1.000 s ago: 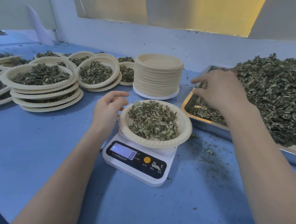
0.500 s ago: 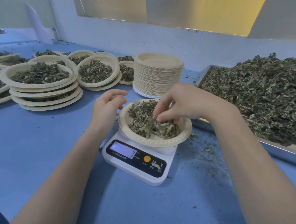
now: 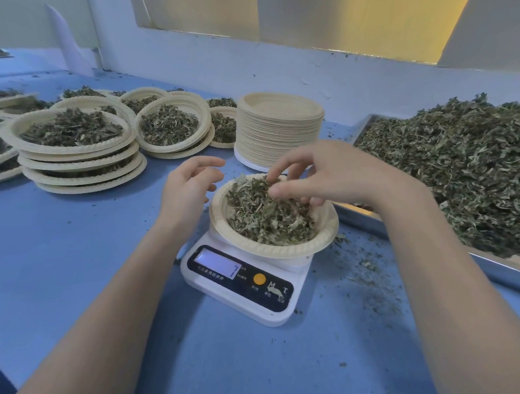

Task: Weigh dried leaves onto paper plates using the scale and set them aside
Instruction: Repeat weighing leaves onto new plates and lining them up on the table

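Observation:
A white digital scale [image 3: 238,282] stands mid-table, its display reading 7. On it sits a paper plate [image 3: 269,252] holding a mound of dried leaves [image 3: 263,220]. My right hand [image 3: 327,175] hovers over the plate's far side, fingers spread and pointing down, fingertips touching the leaves. My left hand [image 3: 186,189] hangs just left of the plate's rim, fingers loosely curled, holding nothing. A metal tray [image 3: 506,273] on the right carries a big heap of loose dried leaves [image 3: 467,167].
A tall stack of empty paper plates [image 3: 279,131] stands behind the scale. Stacks of filled plates [image 3: 74,130] sit at the left, with more filled plates [image 3: 172,124] behind. Leaf crumbs litter the blue table [image 3: 367,264] right of the scale. A white wall runs along the back.
My right hand came from the tray to the plate with a pinch of leaves, then spread its fingers over the mound. The left hand stayed beside the plate.

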